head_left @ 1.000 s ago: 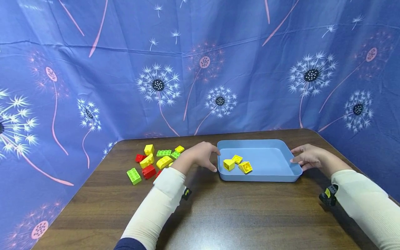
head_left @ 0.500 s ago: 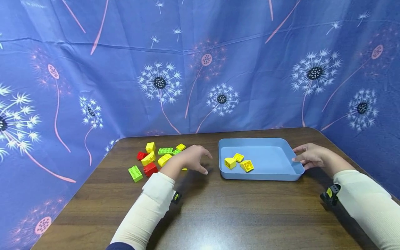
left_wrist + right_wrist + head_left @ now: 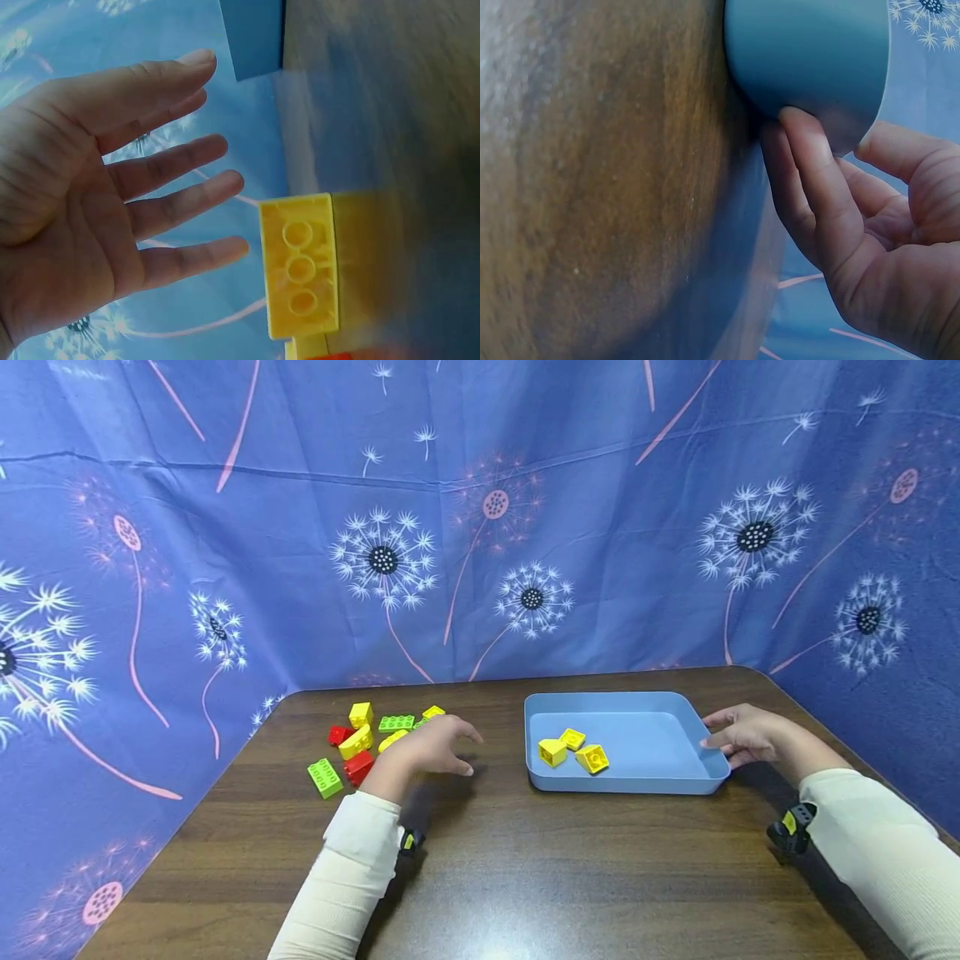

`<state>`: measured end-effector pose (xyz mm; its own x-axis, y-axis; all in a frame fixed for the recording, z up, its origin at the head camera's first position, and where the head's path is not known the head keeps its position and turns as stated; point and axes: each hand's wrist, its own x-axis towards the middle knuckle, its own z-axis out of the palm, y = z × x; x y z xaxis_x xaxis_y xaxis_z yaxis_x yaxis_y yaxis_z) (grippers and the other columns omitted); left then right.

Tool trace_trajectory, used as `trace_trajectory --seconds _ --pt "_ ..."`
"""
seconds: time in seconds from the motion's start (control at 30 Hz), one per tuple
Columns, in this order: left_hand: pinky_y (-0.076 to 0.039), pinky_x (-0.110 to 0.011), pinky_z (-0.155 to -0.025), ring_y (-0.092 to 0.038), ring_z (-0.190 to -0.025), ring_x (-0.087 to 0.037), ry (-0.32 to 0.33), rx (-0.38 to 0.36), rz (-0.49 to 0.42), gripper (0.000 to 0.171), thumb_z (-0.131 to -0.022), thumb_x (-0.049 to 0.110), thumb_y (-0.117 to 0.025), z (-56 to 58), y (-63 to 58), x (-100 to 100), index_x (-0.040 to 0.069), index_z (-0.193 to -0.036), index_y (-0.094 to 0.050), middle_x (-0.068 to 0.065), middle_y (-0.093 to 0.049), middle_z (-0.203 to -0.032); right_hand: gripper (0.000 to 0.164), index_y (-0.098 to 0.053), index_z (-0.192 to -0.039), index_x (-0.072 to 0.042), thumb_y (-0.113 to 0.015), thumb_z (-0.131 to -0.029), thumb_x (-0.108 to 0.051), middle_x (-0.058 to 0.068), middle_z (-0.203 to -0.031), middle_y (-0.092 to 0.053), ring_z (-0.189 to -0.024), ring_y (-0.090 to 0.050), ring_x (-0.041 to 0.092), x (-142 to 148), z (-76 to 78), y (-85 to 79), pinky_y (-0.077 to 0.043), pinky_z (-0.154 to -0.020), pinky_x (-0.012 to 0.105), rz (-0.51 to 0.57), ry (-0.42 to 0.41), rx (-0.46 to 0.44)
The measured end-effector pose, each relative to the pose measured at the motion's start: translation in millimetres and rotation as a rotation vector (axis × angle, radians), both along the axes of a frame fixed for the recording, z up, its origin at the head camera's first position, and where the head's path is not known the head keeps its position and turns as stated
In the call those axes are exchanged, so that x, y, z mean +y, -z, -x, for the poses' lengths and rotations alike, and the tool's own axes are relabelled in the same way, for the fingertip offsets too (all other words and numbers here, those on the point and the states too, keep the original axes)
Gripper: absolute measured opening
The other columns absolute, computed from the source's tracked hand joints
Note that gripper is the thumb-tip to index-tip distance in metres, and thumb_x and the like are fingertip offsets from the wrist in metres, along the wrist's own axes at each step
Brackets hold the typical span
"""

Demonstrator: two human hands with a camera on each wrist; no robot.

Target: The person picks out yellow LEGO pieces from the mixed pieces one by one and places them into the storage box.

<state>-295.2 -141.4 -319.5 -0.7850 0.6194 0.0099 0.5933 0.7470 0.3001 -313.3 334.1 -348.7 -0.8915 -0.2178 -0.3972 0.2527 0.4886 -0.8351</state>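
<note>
My left hand (image 3: 431, 745) hovers over the table beside the toy bricks, its fingers spread and holding nothing. In the left wrist view, a yellow brick (image 3: 300, 266) with its hollow underside showing stands just past the fingertips (image 3: 234, 247). A shallow blue tray (image 3: 645, 783) rests on the table to the right. My right hand (image 3: 750, 735) pinches its right end, thumb at the rim and fingers against the outer wall (image 3: 810, 60). Inside the tray's left part lie a yellow sloped brick (image 3: 552, 752) and two other yellow bricks (image 3: 592, 758).
Left of the left hand lie several loose bricks, among them a green brick (image 3: 325, 777), a red brick (image 3: 358, 767) and a yellow arched brick (image 3: 356, 742). The left hand and forearm hide part of this group. A blue patterned cloth (image 3: 480, 527) hangs behind the table (image 3: 570, 877).
My left hand has moved left, from beside the tray's left end to over the near side of the loose bricks. The right hand keeps its place on the tray.
</note>
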Motion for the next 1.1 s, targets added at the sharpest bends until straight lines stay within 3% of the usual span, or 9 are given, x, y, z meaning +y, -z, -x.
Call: trace_trajectory --seconds 0.2,0.5,0.73,0.97,1.1 --pt "-0.042 -0.036 -0.085 -0.054 -0.099 -0.025 -0.039 -0.032 -0.022 0.04 -0.07 0.015 -0.074 2.7 -1.7 -12.0 0.008 -0.107 -0.063 -0.008 -0.061 -0.107 0.072 -0.014 -0.132 0.016 -0.06 -0.081 -0.005 0.01 -0.088 -0.062 -0.079 -0.062 0.023 0.8 -2.0 -1.8 -0.051 -0.067 0.04 0.008 0.011 -0.009" --pt "-0.043 -0.036 -0.082 -0.054 -0.095 -0.023 -0.15 -0.039 0.065 0.042 -0.065 0.017 -0.077 8.2 3.0 -29.9 0.009 -0.105 -0.065 -0.004 -0.061 -0.104 0.07 -0.016 -0.13 0.017 -0.06 -0.08 -0.004 0.011 -0.087 -0.063 -0.078 -0.063 0.024 -0.6 -1.1 -3.2 -0.051 -0.067 0.041 0.033 0.018 0.009" --pt "-0.044 -0.036 -0.083 -0.053 -0.097 -0.019 -0.233 -0.113 0.121 0.044 -0.062 0.009 -0.079 10.0 8.8 -35.9 0.012 -0.104 -0.066 0.0 -0.061 -0.104 0.071 -0.014 -0.131 0.016 -0.06 -0.081 -0.004 0.011 -0.089 -0.063 -0.08 -0.063 0.025 -1.0 -1.9 -2.1 -0.05 -0.068 0.041 0.019 0.027 -0.011" --pt "-0.046 -0.034 -0.078 -0.055 -0.082 -0.014 -0.209 -0.068 0.123 0.03 -0.066 -0.002 -0.071 15.3 16.3 -38.0 0.016 -0.09 -0.069 0.005 -0.063 -0.089 0.071 -0.014 -0.131 0.017 -0.06 -0.081 -0.003 0.012 -0.09 -0.062 -0.082 -0.062 0.027 -0.3 -1.8 -0.3 -0.05 -0.07 0.043 0.033 0.022 -0.012" --pt "-0.046 -0.032 -0.077 -0.054 -0.077 -0.011 -0.193 -0.057 0.124 0.027 -0.069 0.001 -0.07 16.7 17.9 -37.4 0.019 -0.088 -0.07 0.008 -0.063 -0.085 0.07 -0.014 -0.131 0.018 -0.06 -0.081 -0.003 0.012 -0.09 -0.062 -0.082 -0.062 0.026 -1.4 -2.6 -0.2 -0.05 -0.07 0.043 0.029 0.023 -0.013"
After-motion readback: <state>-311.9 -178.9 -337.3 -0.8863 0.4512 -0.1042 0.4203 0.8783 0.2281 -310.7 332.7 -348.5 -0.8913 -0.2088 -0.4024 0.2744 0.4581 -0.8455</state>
